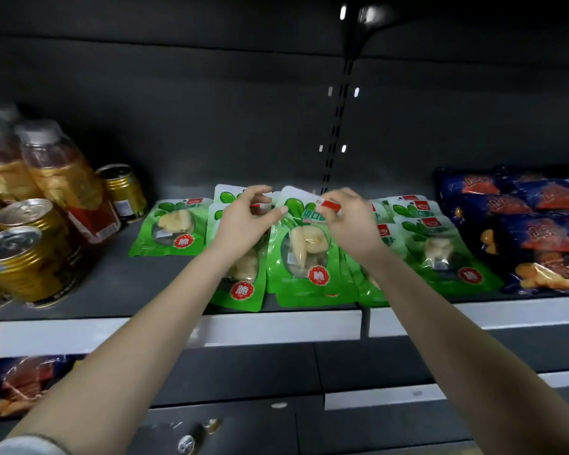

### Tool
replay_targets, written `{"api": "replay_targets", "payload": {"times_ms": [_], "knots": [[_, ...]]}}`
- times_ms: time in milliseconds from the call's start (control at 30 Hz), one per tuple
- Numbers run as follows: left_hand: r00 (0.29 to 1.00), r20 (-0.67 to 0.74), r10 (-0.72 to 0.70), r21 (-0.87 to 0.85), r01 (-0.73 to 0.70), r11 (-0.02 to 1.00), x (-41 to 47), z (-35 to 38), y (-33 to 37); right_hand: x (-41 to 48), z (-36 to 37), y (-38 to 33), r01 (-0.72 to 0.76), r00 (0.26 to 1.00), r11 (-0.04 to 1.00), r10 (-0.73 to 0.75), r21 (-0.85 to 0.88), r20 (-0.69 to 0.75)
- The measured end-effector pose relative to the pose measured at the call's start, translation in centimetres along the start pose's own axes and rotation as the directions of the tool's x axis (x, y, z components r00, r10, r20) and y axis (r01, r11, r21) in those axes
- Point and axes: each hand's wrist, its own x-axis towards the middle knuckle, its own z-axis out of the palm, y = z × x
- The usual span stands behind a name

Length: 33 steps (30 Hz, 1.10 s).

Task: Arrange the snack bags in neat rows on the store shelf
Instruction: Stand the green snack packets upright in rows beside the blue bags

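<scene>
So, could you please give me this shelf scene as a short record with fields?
Place: store shelf
Right hand: pinches the top corner of the middle green bag
Left hand: at that bag's top left edge, grip unclear
Other green bags: lying flat, overlapping, rows uneven
Left side: gold cans, bottles
Right side: blue bags

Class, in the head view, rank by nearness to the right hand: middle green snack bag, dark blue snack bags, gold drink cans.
1. middle green snack bag: centre, held.
2. dark blue snack bags: right.
3. gold drink cans: far left.
</scene>
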Motion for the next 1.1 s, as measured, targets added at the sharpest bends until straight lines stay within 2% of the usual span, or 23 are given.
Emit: {"api": "replay_targets", "payload": {"times_ms": [100,233,333,400,500,533,600,667,733,833,967,1100], "knots": [[0.989,0.143,-0.049,-0.164,0.072,0.984,-0.1,-1.6,0.4,1.2,-0.3,-1.8,0.019,0.996,0.99,-0.007,0.139,-0.084],[0.997,-0.011,-0.075,-0.263,0.069,0.962,-0.6,-4.3,0.8,2.3,0.5,-4.8,0.041,0.994,0.952,-0.008,0.302,-0.111],[0.987,-0.09,-0.13,-0.309,0.096,0.946,-1.2,-7.1,0.8,3.2,2.2,-7.3,0.111,0.985,0.947,-0.065,0.3,-0.159],[0.963,-0.192,-0.19,-0.293,0.128,0.947,-1.5,-9.2,0.4,3.3,3.7,-9.1,0.178,0.978,0.949,-0.142,0.259,-0.153],[0.893,-0.371,-0.256,-0.218,0.185,0.958,-2.2,-12.7,-1.2,2.4,6.5,-11.6,0.297,0.955,0.932,-0.284,0.21,-0.088],[0.863,-0.42,-0.281,-0.182,0.224,0.957,-2.5,-13.9,-1.9,1.9,7.5,-12.4,0.307,0.951,0.926,-0.308,0.219,-0.028],[0.815,-0.48,-0.325,-0.094,0.32,0.943,-3.7,-16.1,-3.2,0.8,9.7,-13.5,0.274,0.93,0.933,-0.319,0.235,0.182],[0.829,-0.461,-0.316,0.103,0.404,0.909,-4.9,-17.1,-4.0,0.1,11.9,-14.1,0.23,0.856,0.953,-0.295,0.197,0.425],[0.863,-0.405,-0.301,0.32,0.443,0.837,-5.9,-16.9,-4.3,-0.3,13.3,-14.2,0.302,0.785,0.949,-0.304,0.095,0.54],[0.847,-0.41,-0.338,0.342,0.486,0.804,-6.5,-16.2,-4.9,-0.2,13.9,-13.5,0.434,0.779,0.901,-0.369,-0.011,0.506],[0.833,-0.433,-0.345,0.342,0.506,0.792,-6.5,-15.9,-5.4,0.1,13.7,-11.4,0.384,0.791,0.92,-0.37,0.075,0.487],[0.847,-0.429,-0.314,0.394,0.489,0.779,-6.4,-15.4,-6.0,-0.3,13.3,-10.5,0.417,0.769,0.898,-0.432,0.142,0.471]]}}
